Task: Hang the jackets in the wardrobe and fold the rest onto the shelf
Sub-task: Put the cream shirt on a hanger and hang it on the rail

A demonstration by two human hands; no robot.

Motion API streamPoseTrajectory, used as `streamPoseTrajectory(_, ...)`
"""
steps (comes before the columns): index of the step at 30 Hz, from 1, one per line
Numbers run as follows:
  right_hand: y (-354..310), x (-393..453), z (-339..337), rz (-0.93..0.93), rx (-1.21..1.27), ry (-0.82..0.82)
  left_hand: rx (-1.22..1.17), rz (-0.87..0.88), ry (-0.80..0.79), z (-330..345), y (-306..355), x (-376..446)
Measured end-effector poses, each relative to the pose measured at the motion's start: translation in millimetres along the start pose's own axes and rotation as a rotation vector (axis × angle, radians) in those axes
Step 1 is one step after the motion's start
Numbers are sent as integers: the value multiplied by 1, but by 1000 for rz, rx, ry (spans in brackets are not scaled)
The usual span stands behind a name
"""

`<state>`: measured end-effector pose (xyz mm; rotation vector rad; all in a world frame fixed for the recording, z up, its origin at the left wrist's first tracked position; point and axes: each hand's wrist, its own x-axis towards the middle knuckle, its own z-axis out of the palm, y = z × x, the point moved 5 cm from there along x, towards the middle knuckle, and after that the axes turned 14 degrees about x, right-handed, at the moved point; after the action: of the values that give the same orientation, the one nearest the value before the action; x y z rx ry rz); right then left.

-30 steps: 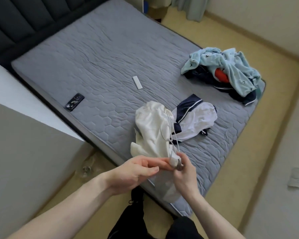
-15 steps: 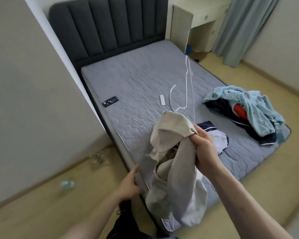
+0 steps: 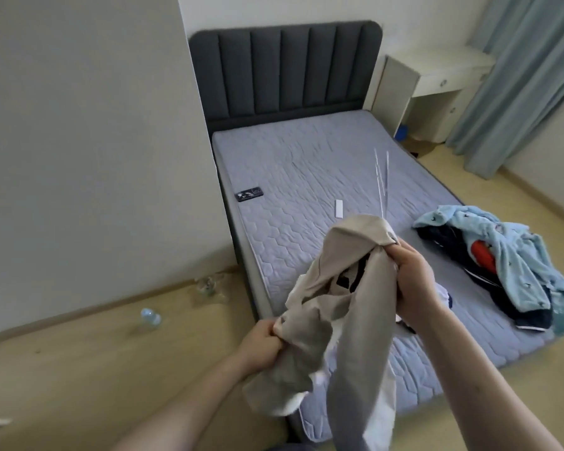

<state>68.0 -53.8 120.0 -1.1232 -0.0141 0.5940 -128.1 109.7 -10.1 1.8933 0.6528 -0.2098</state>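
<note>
Jacket, beige, hangs bunched between my two hands above the near corner of the bed. My right hand is curled tight round the gathered collar end, and the thin white wire of a hanger rises from that fist; whether the hanger's arms sit properly in the shoulders I cannot tell, the cloth hides them. My left hand pinches a fold of the lower cloth in closed fingers. To do this step well, I judge the left hand should draw the cloth down and spread it so each shoulder seats on the wire, while the right keeps hold at the neck so the hook stays upright and free for the rail. Risk noted: bunched cloth may slip off one side. Wardrobe itself is not in view. Remaining garments: a pile of clothes, light blue over dark, lies on the right part of the mattress, well apart from my hands. A dark phone and a small white remote lie on the mattress beyond. A plastic bottle lies on the floor to my left, a possible trip hazard.
</note>
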Motion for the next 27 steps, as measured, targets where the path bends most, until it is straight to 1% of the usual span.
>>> streamPoseTrajectory(3, 15, 13, -21, -49, -136, 139, -99, 29, 177, -66, -7, -29)
streamPoseTrajectory(7, 49, 20, -31, -58, -389, 294, -242, 105, 286, -131, 16, -75)
streamPoseTrajectory(9, 68, 18, -19, -22, -490, 295, -302, 136, 311, -151, 31, -93)
streamPoseTrajectory(11, 84, 8, 2, -55, -628, 280, -380, 155, 332, -168, 42, -108)
streamPoseTrajectory(13, 94, -18, 35, -146, -676, 234, -482, 117, 376, -187, 44, -122)
streamPoseTrajectory(14, 101, -36, 55, -170, -645, 156, -536, 73, 402, -196, 44, -129)
streamPoseTrajectory(16, 119, -79, 99, -162, -611, -110, -663, -45, 420, -208, 39, -140)
streamPoseTrajectory(18, 141, -126, 140, -108, -630, -379, -787, -121, 392, -216, 34, -150)
streamPoseTrajectory(19, 152, -145, 158, -82, -644, -460, -839, -129, 366, -219, 33, -155)
streamPoseTrajectory(20, 159, -161, 174, -82, -665, -499, -883, -128, 333, -221, 33, -159)
streamPoseTrajectory(23, 162, -174, 215, -188, -742, -461, -958, -77, 295, -230, 37, -174)
streamPoseTrajectory(27, 142, -157, 239, -285, -580, -328, -940, 13, 296, -257, 31, -192)
